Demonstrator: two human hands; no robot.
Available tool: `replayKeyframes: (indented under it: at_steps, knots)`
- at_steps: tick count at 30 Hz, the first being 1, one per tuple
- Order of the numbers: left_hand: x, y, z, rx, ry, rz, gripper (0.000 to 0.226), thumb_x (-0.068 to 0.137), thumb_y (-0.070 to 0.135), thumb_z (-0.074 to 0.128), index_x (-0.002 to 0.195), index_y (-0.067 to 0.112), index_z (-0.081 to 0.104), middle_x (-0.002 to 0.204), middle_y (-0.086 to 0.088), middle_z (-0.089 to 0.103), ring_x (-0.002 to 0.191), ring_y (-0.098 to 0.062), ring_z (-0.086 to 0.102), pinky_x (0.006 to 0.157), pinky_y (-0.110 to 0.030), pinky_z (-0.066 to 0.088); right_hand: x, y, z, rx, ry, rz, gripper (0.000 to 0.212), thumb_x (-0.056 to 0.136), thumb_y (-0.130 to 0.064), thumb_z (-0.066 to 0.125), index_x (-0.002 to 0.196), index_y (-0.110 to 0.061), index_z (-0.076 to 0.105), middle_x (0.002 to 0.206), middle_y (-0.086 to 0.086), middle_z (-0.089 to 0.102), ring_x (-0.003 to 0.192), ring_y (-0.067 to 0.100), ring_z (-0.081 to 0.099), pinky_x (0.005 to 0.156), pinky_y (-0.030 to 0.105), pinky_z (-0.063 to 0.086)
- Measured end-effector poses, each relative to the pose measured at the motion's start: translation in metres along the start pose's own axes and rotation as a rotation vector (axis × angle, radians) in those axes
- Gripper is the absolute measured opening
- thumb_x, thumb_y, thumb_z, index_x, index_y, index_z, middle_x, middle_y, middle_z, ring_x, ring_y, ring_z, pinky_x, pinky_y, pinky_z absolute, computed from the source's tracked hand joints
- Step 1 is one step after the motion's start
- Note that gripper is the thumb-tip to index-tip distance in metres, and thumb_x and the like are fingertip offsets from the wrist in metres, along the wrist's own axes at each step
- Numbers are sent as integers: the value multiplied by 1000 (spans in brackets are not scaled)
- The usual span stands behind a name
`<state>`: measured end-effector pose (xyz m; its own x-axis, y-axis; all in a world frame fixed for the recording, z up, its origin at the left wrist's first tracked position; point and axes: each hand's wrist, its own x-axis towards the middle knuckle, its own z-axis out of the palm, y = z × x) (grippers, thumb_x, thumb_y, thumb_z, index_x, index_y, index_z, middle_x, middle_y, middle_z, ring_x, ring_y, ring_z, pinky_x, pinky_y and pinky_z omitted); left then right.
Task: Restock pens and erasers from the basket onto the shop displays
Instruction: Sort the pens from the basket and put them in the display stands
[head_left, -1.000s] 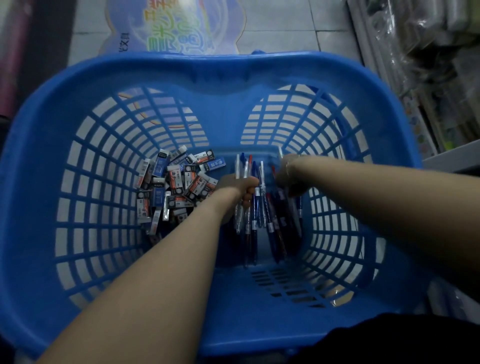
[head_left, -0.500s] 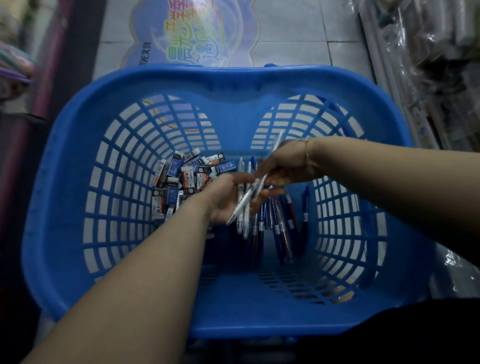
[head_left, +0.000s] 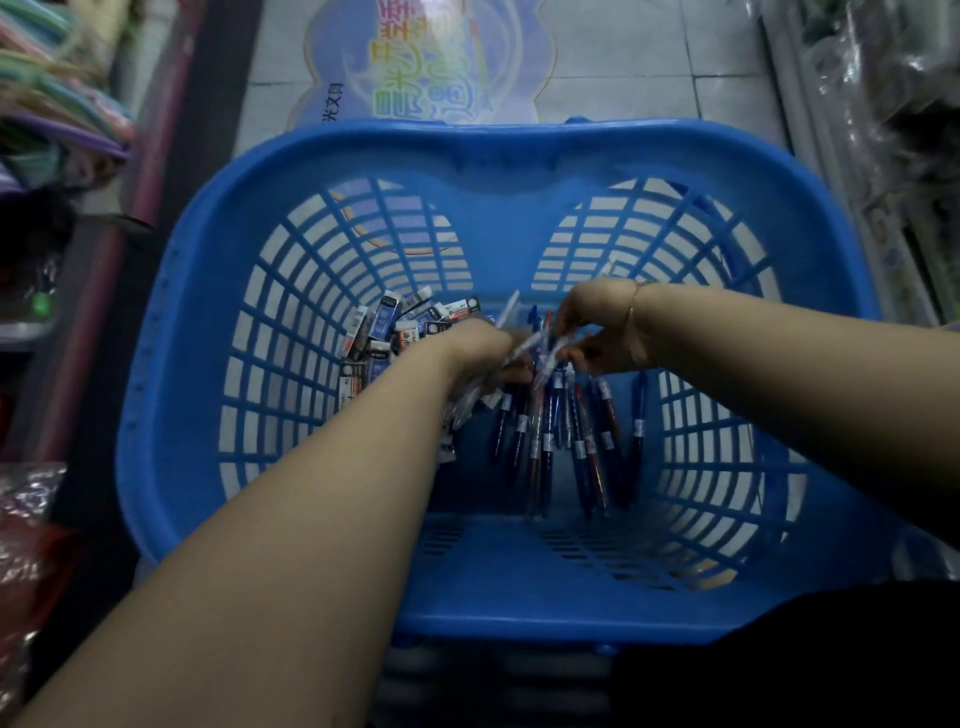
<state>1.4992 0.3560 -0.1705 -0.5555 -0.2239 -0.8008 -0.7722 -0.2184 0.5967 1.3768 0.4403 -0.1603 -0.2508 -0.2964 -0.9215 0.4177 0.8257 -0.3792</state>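
A blue plastic basket (head_left: 291, 166) stands on the floor below me. Several small boxed erasers (head_left: 384, 327) lie heaped at its bottom left. Several blue and red pens (head_left: 576, 441) lie at the bottom right. My left hand (head_left: 478, 348) is inside the basket and grips a few pale-barrelled pens (head_left: 511, 312) that stick out on both sides of the fist. My right hand (head_left: 597, 327) is just to the right of it, pinching a pen against that bundle. Both hands are blurred.
A blue printed floor sticker (head_left: 426, 62) lies on the tiles beyond the basket. Shelves with wrapped goods (head_left: 883, 104) run along the right. A display with pastel-coloured items (head_left: 57, 88) and a dark upright stand on the left.
Both hands have risen from the basket bottom. My right hand picked up a pen and brought it to the bundle in my left hand. The camera view shifted back.
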Motion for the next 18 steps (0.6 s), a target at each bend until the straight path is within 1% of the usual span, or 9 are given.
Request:
replayKeyframes:
  at_steps: [2, 4, 5, 8, 10, 12, 15, 17, 18]
  knots:
    - [5, -3, 0, -34, 111, 54, 52, 88, 60, 49, 81, 11, 64, 64, 2, 63, 48, -7, 57, 49, -21, 42, -4, 0, 3, 58, -111, 23, 14, 91, 1, 45, 80, -4, 50, 72, 11, 55, 48, 13, 52, 41, 18, 46]
    - [3, -7, 2, -8, 98, 78, 72, 70, 80, 50, 90, 13, 69, 85, -1, 66, 77, -14, 58, 70, -30, 45, -10, 1, 8, 106, -257, 25, 16, 92, 4, 46, 81, -2, 55, 69, 10, 60, 46, 10, 58, 45, 15, 51]
    - [3, -11, 2, 7, 79, 74, 73, 64, 82, 53, 90, 15, 70, 89, -1, 65, 82, -16, 55, 76, -33, 43, -12, 2, 11, 128, -297, 6, 16, 92, 7, 45, 83, -1, 57, 71, 11, 62, 47, 10, 61, 49, 16, 53]
    - [9, -25, 1, 3, 83, 73, 35, 76, 56, 65, 69, 21, 66, 68, 4, 61, 69, -16, 47, 67, -31, 37, -16, 3, 11, 230, -375, 1, 20, 90, 14, 38, 99, 11, 56, 89, 20, 66, 71, 19, 68, 67, 23, 57]
    - [13, -28, 1, -50, 116, 75, 26, 78, 44, 69, 79, 18, 69, 75, 1, 66, 75, -18, 54, 69, -32, 41, -16, 2, 5, 267, -406, 40, 22, 92, 12, 36, 104, 16, 53, 93, 24, 67, 77, 24, 70, 73, 29, 57]
    - [15, -23, 3, -140, 177, 102, 23, 80, 36, 70, 84, 13, 68, 76, 0, 67, 73, -17, 57, 62, -28, 41, -14, 0, -1, 152, -266, 26, 19, 95, 4, 37, 102, 11, 52, 87, 23, 69, 70, 24, 71, 65, 32, 60]
    - [18, -20, 2, -47, 309, 101, 27, 84, 34, 66, 65, 15, 61, 84, -2, 62, 73, -15, 53, 60, -25, 36, 4, -1, -10, -215, 184, -100, 16, 97, 0, 39, 86, 1, 49, 69, 16, 56, 53, 22, 56, 43, 28, 52]
    - [21, -23, -1, -83, 293, 128, 24, 87, 26, 65, 69, 10, 60, 79, -6, 63, 69, -18, 59, 64, -28, 48, 18, 0, -14, -395, 280, -143, 15, 95, 0, 45, 81, -2, 49, 67, 13, 49, 51, 20, 46, 48, 26, 45]
    - [21, -25, -2, -166, 257, 138, 19, 89, 18, 64, 74, 6, 60, 69, -6, 65, 61, -17, 63, 60, -30, 54, 22, 1, -14, -501, 304, -145, 7, 94, -4, 51, 87, -3, 51, 71, 13, 51, 52, 19, 46, 51, 26, 43]
